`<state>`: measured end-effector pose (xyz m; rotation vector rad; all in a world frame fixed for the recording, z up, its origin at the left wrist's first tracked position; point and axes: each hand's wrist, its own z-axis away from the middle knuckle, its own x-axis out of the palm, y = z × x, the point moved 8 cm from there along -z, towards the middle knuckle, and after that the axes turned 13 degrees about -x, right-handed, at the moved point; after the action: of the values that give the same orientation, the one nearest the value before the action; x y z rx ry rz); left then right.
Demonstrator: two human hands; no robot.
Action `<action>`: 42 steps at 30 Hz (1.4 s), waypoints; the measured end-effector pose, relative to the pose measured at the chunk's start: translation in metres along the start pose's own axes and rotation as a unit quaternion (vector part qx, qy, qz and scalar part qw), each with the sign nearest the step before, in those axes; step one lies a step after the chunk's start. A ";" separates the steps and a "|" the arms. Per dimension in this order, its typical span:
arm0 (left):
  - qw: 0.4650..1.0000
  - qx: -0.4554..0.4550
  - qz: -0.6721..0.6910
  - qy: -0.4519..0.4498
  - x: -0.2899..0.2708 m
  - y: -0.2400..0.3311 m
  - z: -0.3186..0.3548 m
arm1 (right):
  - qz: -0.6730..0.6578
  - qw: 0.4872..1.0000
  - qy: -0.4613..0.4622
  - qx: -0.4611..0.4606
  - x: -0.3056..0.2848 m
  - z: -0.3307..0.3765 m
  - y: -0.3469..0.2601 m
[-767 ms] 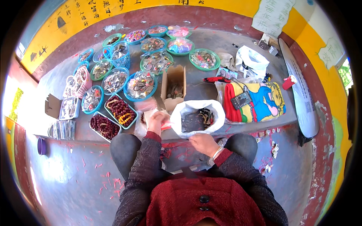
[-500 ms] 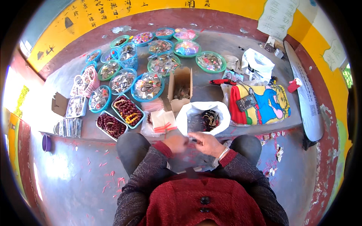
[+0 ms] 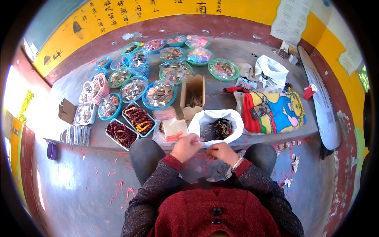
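My left hand is raised at the near edge of the ledge, its thumb and fingers drawn together in a pinch. Close by on the right, my right hand is closed, fingers curled in. Whatever lies between the fingertips is too small to make out. Just beyond both hands stands a white plastic bag with its mouth spread wide. Inside it lie dark corded trinkets and clear packaging. Left of the bag, small pale plastic pouches with red-orange strips lie in a stack.
Two trays of dark red beads sit at the left front. Behind them are several round baskets of packaged trinkets. An open cardboard box stands behind the white bag. At right lies a colourful folded blanket. Red scraps litter the floor.
My left hand has risen up and outward toward the bag's near left rim. My right hand has dropped slightly, and its fingers have curled in. The view has shifted a little.
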<state>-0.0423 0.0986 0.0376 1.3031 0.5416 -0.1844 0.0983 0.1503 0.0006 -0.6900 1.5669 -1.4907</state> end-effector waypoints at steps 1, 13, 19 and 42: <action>0.992 0.005 0.110 0.063 -0.008 -0.014 -0.004 | -0.085 0.995 0.047 0.020 -0.005 0.000 -0.002; 0.913 -0.204 0.334 -0.112 0.043 -0.050 -0.005 | -0.086 0.991 0.101 -0.023 -0.012 -0.007 0.012; 0.942 -0.153 0.272 -0.126 0.049 -0.054 -0.008 | -0.135 0.986 0.099 0.001 -0.012 -0.006 0.017; 0.797 -0.224 0.520 -0.209 0.049 -0.042 -0.002 | -0.064 0.997 0.046 0.013 -0.004 -0.004 -0.006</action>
<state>-0.0184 0.0971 -0.0221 0.8876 -0.5350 0.5441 0.0959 0.1546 0.0066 -0.7258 1.5943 -1.6552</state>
